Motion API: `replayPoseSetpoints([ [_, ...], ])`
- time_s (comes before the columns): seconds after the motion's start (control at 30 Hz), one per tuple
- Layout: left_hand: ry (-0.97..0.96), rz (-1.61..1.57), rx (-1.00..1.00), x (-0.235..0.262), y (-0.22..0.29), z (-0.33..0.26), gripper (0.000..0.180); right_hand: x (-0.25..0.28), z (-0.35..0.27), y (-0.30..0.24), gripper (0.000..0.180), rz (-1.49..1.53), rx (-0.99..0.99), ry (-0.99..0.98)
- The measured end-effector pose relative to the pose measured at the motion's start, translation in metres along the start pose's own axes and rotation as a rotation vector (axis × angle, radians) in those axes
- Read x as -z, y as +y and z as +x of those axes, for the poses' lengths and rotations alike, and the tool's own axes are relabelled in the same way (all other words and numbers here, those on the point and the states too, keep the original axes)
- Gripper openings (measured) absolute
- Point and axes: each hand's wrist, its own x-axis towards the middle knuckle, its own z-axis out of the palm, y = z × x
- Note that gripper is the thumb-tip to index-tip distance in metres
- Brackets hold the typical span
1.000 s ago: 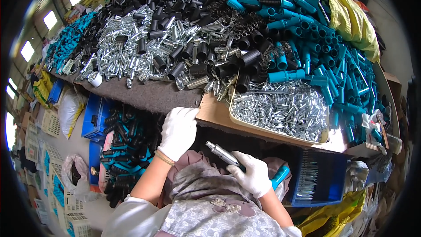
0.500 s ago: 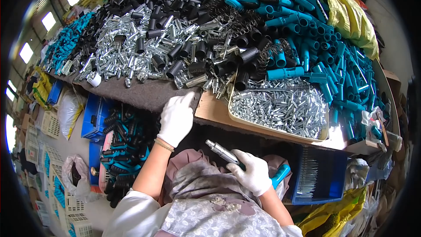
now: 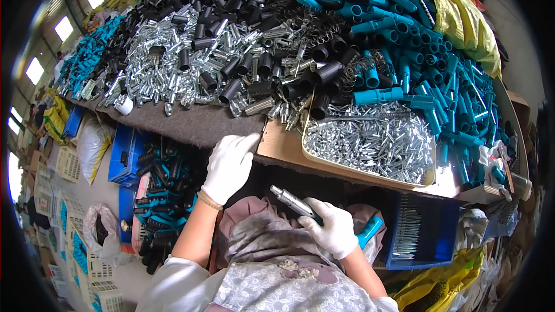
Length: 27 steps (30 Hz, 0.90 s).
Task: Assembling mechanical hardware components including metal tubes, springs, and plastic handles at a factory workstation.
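Note:
My right hand (image 3: 330, 228), in a white glove, is closed around a teal-handled tool (image 3: 370, 231) above my lap. Its silver metal barrel (image 3: 292, 201) sticks out toward the upper left, and the teal handle end shows past my wrist. My left hand (image 3: 230, 164), gloved too, hovers by the front edge of the workbench with its index finger stretched out to the right and the thumb apart below. I see nothing between those fingers. Nearest to it are the dark grey mat (image 3: 191, 124) and a bare wooden strip (image 3: 280, 144) of the bench.
Silver metal sleeves (image 3: 156, 52), black tubes (image 3: 185, 58) and teal handles (image 3: 416, 58) are heaped on the bench. A tray (image 3: 370, 178) of small metal pins stands at its front. Below are a blue bin (image 3: 425, 263) at right and black-and-teal tools (image 3: 165, 196) at left.
My left hand has drawn back slightly from the bench edge, down and to the left. The right hand keeps the tool almost in place.

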Motion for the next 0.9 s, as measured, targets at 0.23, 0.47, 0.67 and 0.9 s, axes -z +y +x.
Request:
replayPoseSetpoints([
  [0.23,0.047,-0.064,0.051,0.004,0.018,0.003,0.027,0.000,0.002,-0.002,0.041,-0.007,0.008,0.004],
  [0.47,-0.078,0.257,-0.008,-0.017,0.008,0.015,0.025,0.004,-0.001,-0.009,0.041,0.005,0.026,-0.016],
  [0.67,-0.025,-0.092,0.035,0.002,0.038,-0.034,0.010,0.005,-0.006,0.005,0.042,-0.029,-0.014,0.029],
  [0.9,-0.281,-0.611,0.205,0.036,0.056,-0.028,0.047,0.004,0.004,-0.002,0.041,-0.081,0.059,0.019],
])
